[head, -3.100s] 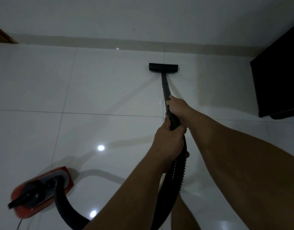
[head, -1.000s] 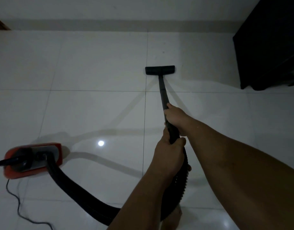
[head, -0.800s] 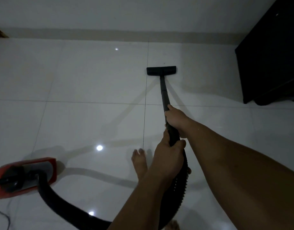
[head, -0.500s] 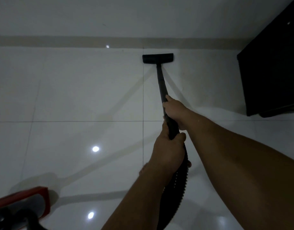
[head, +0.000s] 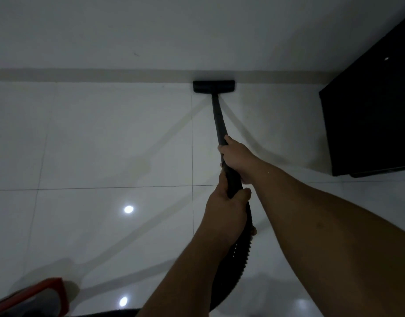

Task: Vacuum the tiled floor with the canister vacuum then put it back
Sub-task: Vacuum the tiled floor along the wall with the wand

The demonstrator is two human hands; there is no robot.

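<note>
I grip the black vacuum wand [head: 218,117] with both hands. My right hand [head: 237,157] holds it higher up the tube, and my left hand [head: 226,212] holds the handle just behind, where the ribbed black hose [head: 239,257] begins. The flat black floor nozzle [head: 213,86] lies on the white tiled floor [head: 110,138], right against the beige skirting of the far wall. The red canister [head: 36,298] shows only partly at the bottom left corner.
A dark cabinet [head: 371,115] stands on the floor at the right, close to the wall. The white wall [head: 174,30] runs across the top. Ceiling lights reflect on the glossy tiles left of my arms.
The nozzle has been pushed forward from mid-tile to the skirting at the wall. I have stepped forward, so the canister has slid toward the bottom left corner. Both hands keep their hold.
</note>
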